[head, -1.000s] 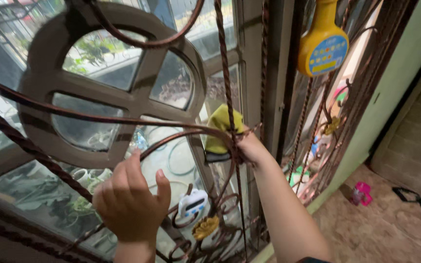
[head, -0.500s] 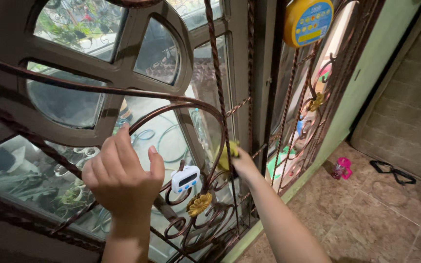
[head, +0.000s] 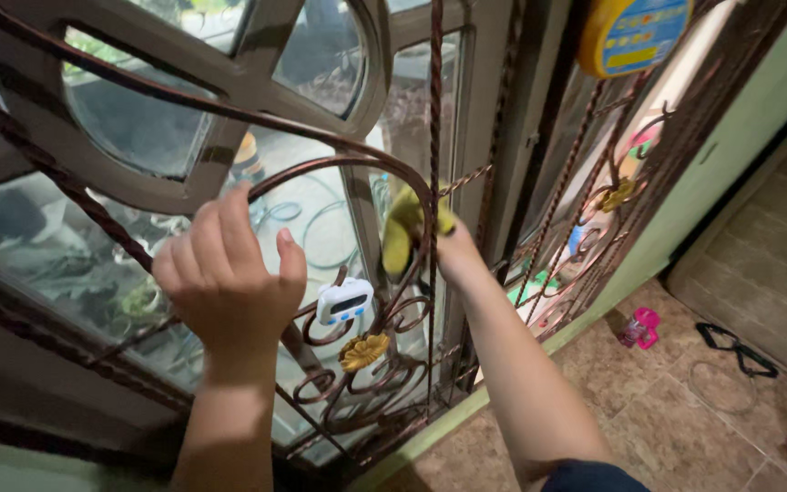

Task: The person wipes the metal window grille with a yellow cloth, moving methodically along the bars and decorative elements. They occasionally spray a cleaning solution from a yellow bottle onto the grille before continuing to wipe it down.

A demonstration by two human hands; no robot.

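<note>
One yellow cloth [head: 404, 228] sits pressed against the window glass [head: 321, 210] behind the brown iron grille [head: 371, 169], gripped by the right hand [head: 455, 253], whose fingers close around it. Left hand [head: 225, 278] wraps its fingers over a curved grille bar. Just below, a small white timer [head: 345, 301] hangs on the scrollwork above a gold metal flower [head: 363, 352].

This looks like a home, seen at a window on the inside of a room. A brown wrought-iron grille [head: 384, 364] with scrolls and a gold flower [head: 363, 351] covers grey-framed window panes [head: 138, 137], with garden hoses and plants outside. A green wall [head: 740, 128] meets a tan tiled floor [head: 685, 401], where a pink toy [head: 639, 326] lies.
</note>
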